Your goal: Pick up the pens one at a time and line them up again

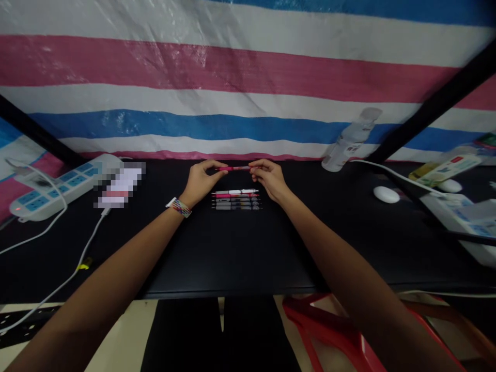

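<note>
A pink pen (237, 168) is held level above the back of the black table, one end in each hand. My left hand (202, 180), with a woven band on its wrist, pinches the pen's left end. The fingers of my right hand (270, 179) are closed on its right end. Just in front of the hands lies a row of several pens side by side: a white pen (235, 191) at the back, a pink one (234, 196) below it, then grey ones (236, 204) nearest me.
A white power strip (62, 187) and a blurred-out phone-like item (121, 187) on a cable are at left. To the right stand a plastic bottle (346, 144) and a white mouse-like object (386, 195). Striped sheeting (232, 72) hangs behind the table (232, 258); a red stool (329, 320) is below.
</note>
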### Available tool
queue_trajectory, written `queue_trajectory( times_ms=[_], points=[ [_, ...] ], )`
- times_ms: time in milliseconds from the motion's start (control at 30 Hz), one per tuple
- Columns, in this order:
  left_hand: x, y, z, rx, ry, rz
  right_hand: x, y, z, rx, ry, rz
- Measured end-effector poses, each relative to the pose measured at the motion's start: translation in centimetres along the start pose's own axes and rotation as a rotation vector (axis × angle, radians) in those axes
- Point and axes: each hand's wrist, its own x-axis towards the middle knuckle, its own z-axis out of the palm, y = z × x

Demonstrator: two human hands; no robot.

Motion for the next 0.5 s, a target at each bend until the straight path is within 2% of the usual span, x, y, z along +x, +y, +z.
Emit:
queue_trajectory(
  times_ms=[333, 500],
  points=[
    [-0.16, 0.02, -0.14, -0.072, -0.070, -0.088, -0.12, 0.05, -0.17, 0.028, -0.028, -0.012],
    [0.10, -0.58, -0.18, -0.095, -0.054, -0.125, -0.41, -0.17, -0.03, -0.008, -0.027, -0.007]
  ],
)
